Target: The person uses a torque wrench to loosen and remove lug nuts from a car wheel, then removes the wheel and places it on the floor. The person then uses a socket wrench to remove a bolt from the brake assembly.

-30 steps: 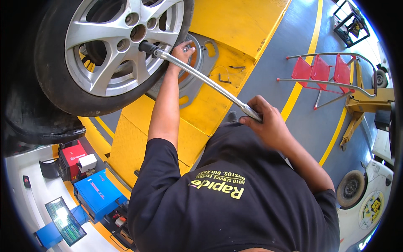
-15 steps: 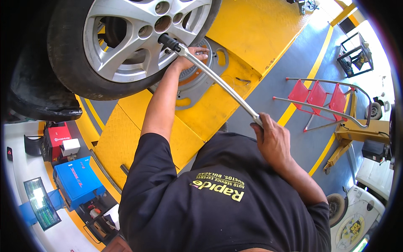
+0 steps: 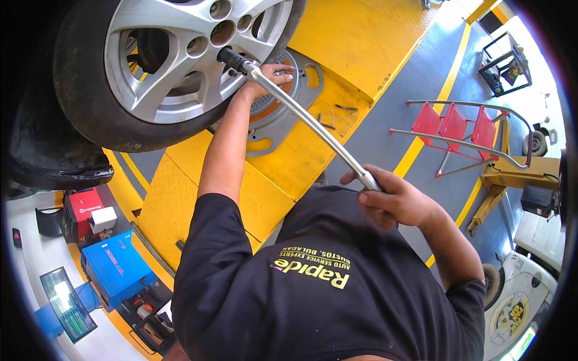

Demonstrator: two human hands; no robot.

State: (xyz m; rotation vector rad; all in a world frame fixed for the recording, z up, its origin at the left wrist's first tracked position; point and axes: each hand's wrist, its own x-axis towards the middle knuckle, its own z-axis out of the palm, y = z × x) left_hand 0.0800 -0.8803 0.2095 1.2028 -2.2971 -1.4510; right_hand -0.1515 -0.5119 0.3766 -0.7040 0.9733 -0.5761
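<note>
A long chrome socket wrench (image 3: 307,117) runs from the wheel down toward my body. Its black socket (image 3: 232,59) sits at a lug hole near the centre of the silver alloy wheel rim (image 3: 159,96), inside a black tyre (image 3: 81,90). My right hand (image 3: 394,195) grips the knurled end of the handle, with the thumb on its near side. Behind the bar, close to the socket and the tyre's edge, is my left hand (image 3: 265,83). Its fingers stretch out to the right; whether the palm touches the tyre is hidden.
Under the wheel lies a yellow ramp (image 3: 337,96) with a round grey turning plate (image 3: 295,114). A red-stepped ladder (image 3: 451,129) stands at the right, near a yellow lift arm (image 3: 524,171). Blue (image 3: 114,268) and red (image 3: 84,210) machine cases stand at the left.
The wheel and wrench appear slightly further left in view. My right hand has shifted its hold on the handle's end, turning with the fingers loosened and re-placed. My left hand stays by the tyre.
</note>
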